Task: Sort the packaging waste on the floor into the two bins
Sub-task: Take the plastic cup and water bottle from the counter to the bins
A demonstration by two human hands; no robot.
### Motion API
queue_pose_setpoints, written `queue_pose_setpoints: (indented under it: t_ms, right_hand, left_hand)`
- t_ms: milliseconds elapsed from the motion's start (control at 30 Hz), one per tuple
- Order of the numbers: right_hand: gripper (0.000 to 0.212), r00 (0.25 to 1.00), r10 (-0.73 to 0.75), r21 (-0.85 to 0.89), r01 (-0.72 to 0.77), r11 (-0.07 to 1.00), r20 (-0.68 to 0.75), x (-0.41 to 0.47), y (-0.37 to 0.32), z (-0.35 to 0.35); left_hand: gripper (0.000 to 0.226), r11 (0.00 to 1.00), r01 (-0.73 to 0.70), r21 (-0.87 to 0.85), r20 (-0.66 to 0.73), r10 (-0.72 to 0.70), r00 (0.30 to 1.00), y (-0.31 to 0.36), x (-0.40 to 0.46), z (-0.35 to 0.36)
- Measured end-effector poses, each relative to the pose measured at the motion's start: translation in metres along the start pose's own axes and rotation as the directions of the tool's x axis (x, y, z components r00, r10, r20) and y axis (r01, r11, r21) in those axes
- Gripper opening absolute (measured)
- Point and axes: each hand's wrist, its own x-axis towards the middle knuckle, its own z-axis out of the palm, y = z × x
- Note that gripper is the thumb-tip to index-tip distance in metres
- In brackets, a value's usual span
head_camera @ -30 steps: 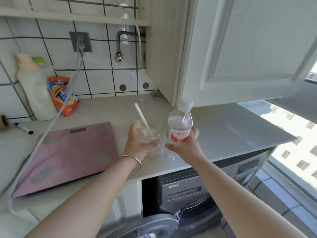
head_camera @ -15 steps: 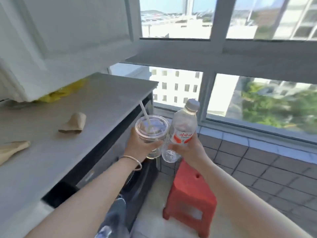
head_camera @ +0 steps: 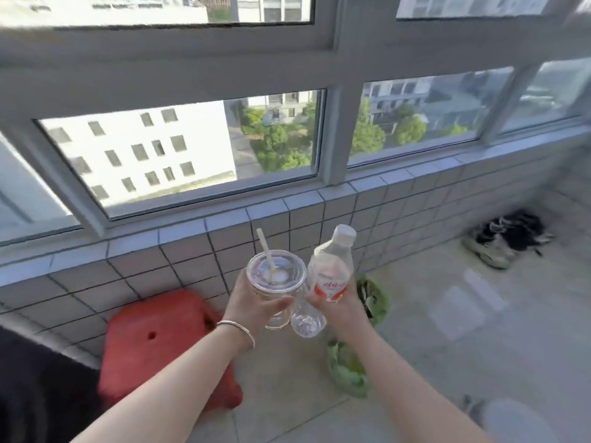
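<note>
View swung from counter to floor by the window wall. Left hand (head_camera: 252, 306) grips lidded cup (head_camera: 274, 284), right hand (head_camera: 343, 310) grips bottle (head_camera: 329, 273), fingers clamped; both carried above floor. Green-lined bins (head_camera: 347, 367) below; neither item binned yet.

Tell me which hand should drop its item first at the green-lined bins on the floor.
Probably the right hand: it holds the water bottle almost over the green-lined bins, while the left hand with the plastic cup hangs nearer the red stool.

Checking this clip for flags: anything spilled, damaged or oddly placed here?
No spill or damage shows. The left hand holds a lidded cup, the right hand a capped bottle, tilted.
</note>
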Motion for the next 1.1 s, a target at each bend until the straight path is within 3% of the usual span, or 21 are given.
queue_pose_setpoints:
  t_ms: [267, 500, 600, 767, 900, 1000, 1100]
  right_hand:
    - [0.061, 0.958, 0.136, 0.136, -0.104, 0.985, -0.252, 0.040, 0.049, -0.131]
    - [0.063, 0.889, 0.265, 0.120, -0.237, 0.964, -0.374, 0.077, 0.100, -0.174]
    - [0.062, 0.849, 0.298, 0.118, -0.274, 0.954, -0.437, 0.095, 0.124, -0.185]
    - [0.070, 0.837, 0.352, 0.238, -0.273, 0.932, -0.419, 0.129, 0.187, -0.186]
    - [0.078, 0.819, 0.454, 0.303, -0.359, 0.883, -0.351, 0.149, 0.248, -0.180]
    - [0.084, 0.805, 0.505, 0.290, -0.425, 0.857, -0.311, 0.175, 0.297, -0.181]
    - [0.076, 0.808, 0.532, 0.274, -0.467, 0.841, -0.253, 0.197, 0.350, -0.180]
  left_hand:
    - [0.076, 0.995, -0.053, 0.083, 0.219, 0.034, 0.975, 0.046, 0.045, 0.160]
    - [0.082, 0.985, -0.039, 0.169, 0.374, -0.028, 0.927, 0.036, 0.087, 0.236]
    - [0.074, 0.978, -0.038, 0.204, 0.427, -0.054, 0.903, 0.028, 0.103, 0.262]
    - [0.061, 0.981, 0.010, 0.192, 0.452, -0.097, 0.887, -0.014, 0.128, 0.303]
    - [0.060, 0.977, 0.035, 0.209, 0.442, -0.126, 0.888, -0.065, 0.140, 0.336]
    - [0.065, 0.968, 0.114, 0.224, 0.389, -0.196, 0.900, -0.117, 0.158, 0.366]
    - [0.062, 0.950, 0.199, 0.240, 0.357, -0.277, 0.892, -0.170, 0.177, 0.397]
